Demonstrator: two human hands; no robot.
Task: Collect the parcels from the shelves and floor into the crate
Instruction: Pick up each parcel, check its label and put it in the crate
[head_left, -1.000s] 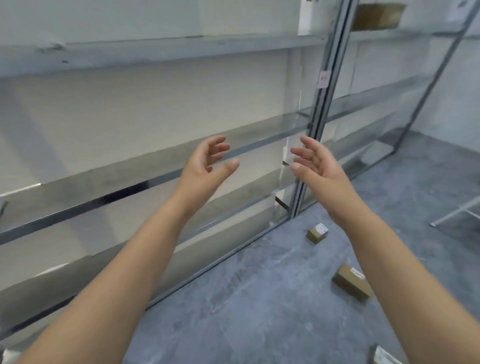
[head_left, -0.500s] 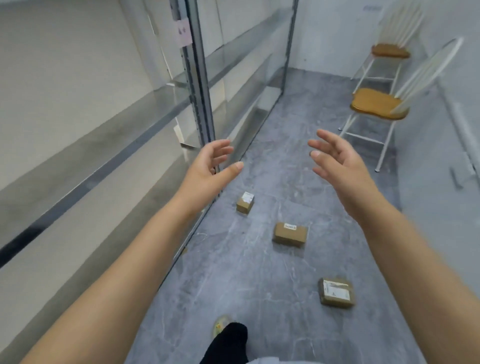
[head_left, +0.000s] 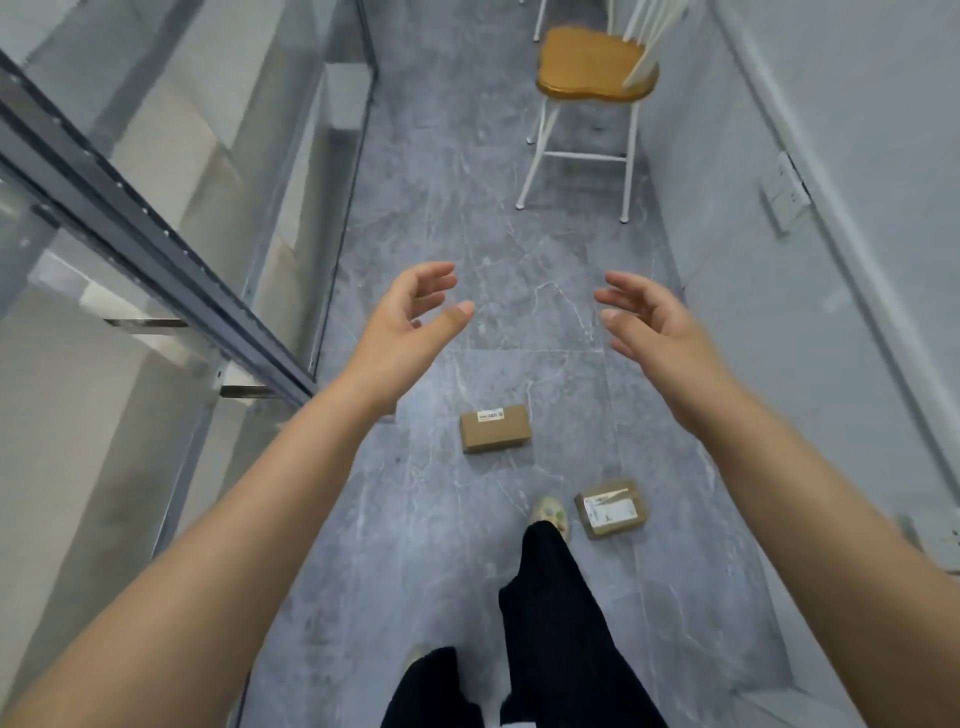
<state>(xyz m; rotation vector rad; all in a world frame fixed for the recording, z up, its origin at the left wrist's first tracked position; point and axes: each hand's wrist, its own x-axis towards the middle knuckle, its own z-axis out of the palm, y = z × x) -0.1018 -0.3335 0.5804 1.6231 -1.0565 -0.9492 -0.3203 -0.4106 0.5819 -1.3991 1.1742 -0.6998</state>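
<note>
Both arms reach forward over the floor (head_left: 441, 571), palms facing. Left hand (head_left: 405, 325) and right hand (head_left: 655, 325): grip released, fingers loosely curled, holding nothing. 2 parcels on floor: far parcel (head_left: 496, 428) between forearms; near parcel (head_left: 612, 508) just beside shoe (head_left: 549, 514), possibly touching.

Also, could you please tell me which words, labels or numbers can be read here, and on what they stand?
No text is legible.
Small white label on the middle parcel: dark print, too blurred to read.
Large white label on the right parcel, beside the shoe: too blurred to read.
</note>
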